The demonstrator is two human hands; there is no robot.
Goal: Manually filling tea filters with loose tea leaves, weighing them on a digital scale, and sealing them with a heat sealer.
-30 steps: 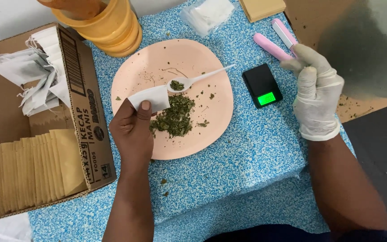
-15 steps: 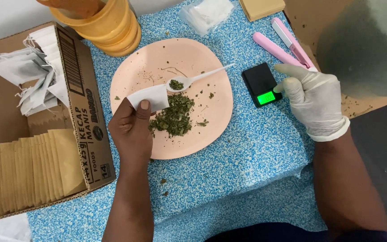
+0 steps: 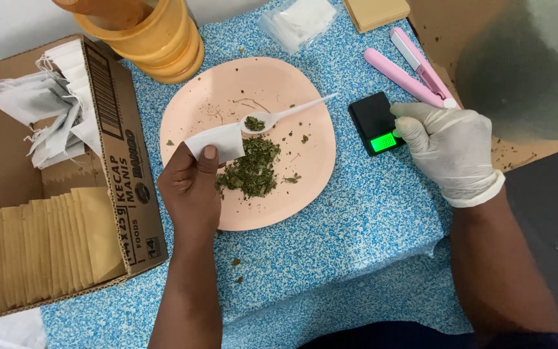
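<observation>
My bare left hand (image 3: 188,187) holds a small white filter bag (image 3: 217,142) over the pink plate (image 3: 292,187). On the plate lies a pile of dried green herb (image 3: 251,171) and a white plastic spoon (image 3: 285,115) with a little herb in its bowl. My right hand (image 3: 450,148), in a white glove, rests beside a small black pocket scale (image 3: 369,116) with a lit green display (image 3: 384,142); its fingertips touch the scale's right edge near the display.
A cardboard box (image 3: 121,161) at the left holds white filter bags (image 3: 40,110) and a row of brown envelopes (image 3: 46,249). Stacked orange bowls (image 3: 156,45) stand at the back. A pink sealer tool (image 3: 411,71), a clear bag (image 3: 298,19) and a brown pad (image 3: 376,11) lie behind the scale.
My gloved right hand has come down and left from beside the pink tool to the scale's right edge. The left hand and the filter bag have stayed over the plate.
</observation>
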